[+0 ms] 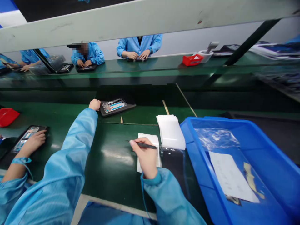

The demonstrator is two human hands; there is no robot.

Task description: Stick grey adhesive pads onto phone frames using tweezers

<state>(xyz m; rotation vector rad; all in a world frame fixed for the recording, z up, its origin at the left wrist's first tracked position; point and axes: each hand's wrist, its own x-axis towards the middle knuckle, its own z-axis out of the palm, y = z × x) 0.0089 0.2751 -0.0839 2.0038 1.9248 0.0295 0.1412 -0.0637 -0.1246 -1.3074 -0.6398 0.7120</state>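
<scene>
My left hand (pixel 94 104) reaches far forward, its fingers curled on the left end of a black tray (pixel 122 110). The tray lies on the green belt and carries a phone frame (pixel 114 105) with blue and white parts. My right hand (pixel 145 157) is closed on a thin black pen-like tool (pixel 145 145) whose tip points right. It rests over a white sheet (pixel 150 139) near the table's front. A stack of white sheets (pixel 170 131) lies just to the right of that sheet.
A blue bin (pixel 276 168) at the right holds a plastic bag and papers. At the left, a co-worker's hand (pixel 34 142) rests on another black tray with a phone frame (pixel 26 137). A red box (pixel 7 116) sits at the far left. Several people in blue coats work across the belt.
</scene>
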